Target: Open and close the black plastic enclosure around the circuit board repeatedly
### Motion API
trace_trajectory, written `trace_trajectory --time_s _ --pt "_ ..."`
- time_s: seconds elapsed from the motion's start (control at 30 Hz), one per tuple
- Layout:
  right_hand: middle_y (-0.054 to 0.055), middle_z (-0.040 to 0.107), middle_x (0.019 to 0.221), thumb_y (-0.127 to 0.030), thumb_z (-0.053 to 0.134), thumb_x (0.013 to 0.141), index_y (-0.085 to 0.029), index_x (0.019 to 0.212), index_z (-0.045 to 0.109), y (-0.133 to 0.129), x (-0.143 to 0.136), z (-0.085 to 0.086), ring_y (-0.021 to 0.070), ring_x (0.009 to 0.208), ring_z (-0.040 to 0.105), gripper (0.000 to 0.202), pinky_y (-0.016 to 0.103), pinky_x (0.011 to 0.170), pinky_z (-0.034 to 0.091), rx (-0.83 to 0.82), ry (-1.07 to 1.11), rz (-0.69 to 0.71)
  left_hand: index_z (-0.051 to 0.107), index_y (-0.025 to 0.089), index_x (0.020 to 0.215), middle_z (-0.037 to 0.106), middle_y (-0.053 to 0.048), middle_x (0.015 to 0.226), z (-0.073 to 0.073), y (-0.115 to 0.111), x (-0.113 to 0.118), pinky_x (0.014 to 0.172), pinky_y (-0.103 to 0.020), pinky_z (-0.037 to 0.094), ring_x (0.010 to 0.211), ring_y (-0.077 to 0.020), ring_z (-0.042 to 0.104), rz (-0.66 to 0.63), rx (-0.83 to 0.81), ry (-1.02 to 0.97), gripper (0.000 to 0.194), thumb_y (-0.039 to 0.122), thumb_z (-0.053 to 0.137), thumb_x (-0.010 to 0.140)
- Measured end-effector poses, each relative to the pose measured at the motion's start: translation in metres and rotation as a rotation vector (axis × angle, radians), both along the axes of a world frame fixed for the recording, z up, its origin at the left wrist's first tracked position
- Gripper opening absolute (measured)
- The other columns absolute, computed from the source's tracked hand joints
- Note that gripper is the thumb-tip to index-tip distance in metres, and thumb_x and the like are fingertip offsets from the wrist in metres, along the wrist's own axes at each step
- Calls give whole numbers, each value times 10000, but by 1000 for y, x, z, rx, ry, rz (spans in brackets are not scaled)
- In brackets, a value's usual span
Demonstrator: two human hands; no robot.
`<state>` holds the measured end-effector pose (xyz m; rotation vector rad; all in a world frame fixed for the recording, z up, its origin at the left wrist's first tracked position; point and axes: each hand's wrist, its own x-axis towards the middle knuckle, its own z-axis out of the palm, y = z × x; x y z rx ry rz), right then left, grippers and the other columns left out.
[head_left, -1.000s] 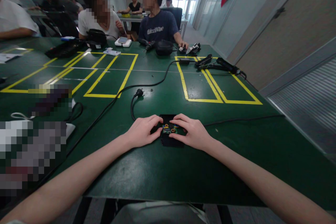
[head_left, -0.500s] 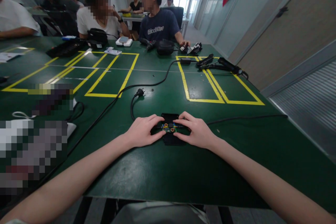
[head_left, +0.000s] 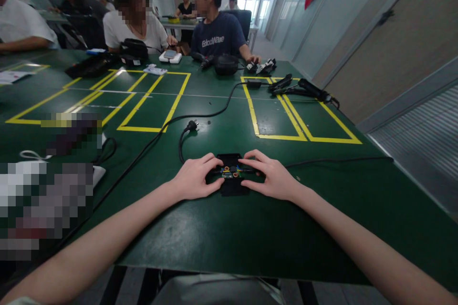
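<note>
I view a workshop in an office-type room; indicators: green table (head_left: 200,243), yellow tape (head_left: 282,138), bare circuit board (head_left: 229,172), cable (head_left: 200,116); seated co-worker (head_left: 218,40); glass wall (head_left: 300,33).

The left forearm (head_left: 107,236) and right forearm (head_left: 361,233) reach in from the lower corners, both bare, slanting toward each other. The left hand (head_left: 196,178) and right hand (head_left: 272,178) face one another near the middle, apart. Left thumb and forefinger point inward with a gap behind their tips; whether they pinch is unclear. Right thumb and fingers stand spread wider, in an open curve. Both wrists look nearly straight, backs of the hands upward.
</note>
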<state>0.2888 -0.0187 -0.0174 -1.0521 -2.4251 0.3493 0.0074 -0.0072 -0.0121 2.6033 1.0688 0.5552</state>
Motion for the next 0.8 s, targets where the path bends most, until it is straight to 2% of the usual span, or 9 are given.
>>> trace_trajectory --time_s 0.27,0.43,0.53,0.67,0.8 --pt "141 663 1281 -398 708 962 -196 1332 686 1 1 -3 279 1038 744 422 424 851 650 5 5 17 641 206 1174 701 -42 1061 -1 3 -2 666 -287 538 780 -186 707 1 2 3 304 374 644 920" --pt "120 683 1245 -389 672 985 -225 1314 696 0 0 -2 253 1015 742 368 382 832 642 34 55 -10 644 200 1197 714 -55 1109 -2 8 -5 679 -286 534 772 -177 707 -41 12 4 319 388 631 940" --pt "105 716 1155 -354 640 1000 -217 1254 707 1 0 0 230 942 741 296 348 779 619 43 61 -20 643 195 1221 725 -52 1050 -2 11 -7 702 -284 537 820 -190 723 -59 24 -22 328 393 621 959" --pt "67 739 957 -297 623 1001 -204 1074 736 3 2 0 198 810 723 163 296 690 551 23 2 -47 646 201 1202 732 -34 957 -2 12 -9 708 -267 532 826 -186 729 -69 34 -66 287 376 610 977" --pt "52 730 846 -300 599 1019 -200 959 734 4 4 2 179 719 696 179 280 636 493 15 -24 -51 655 185 1120 724 -34 913 0 12 -10 667 -257 508 768 -174 712 -90 70 -95 210 316 581 973"
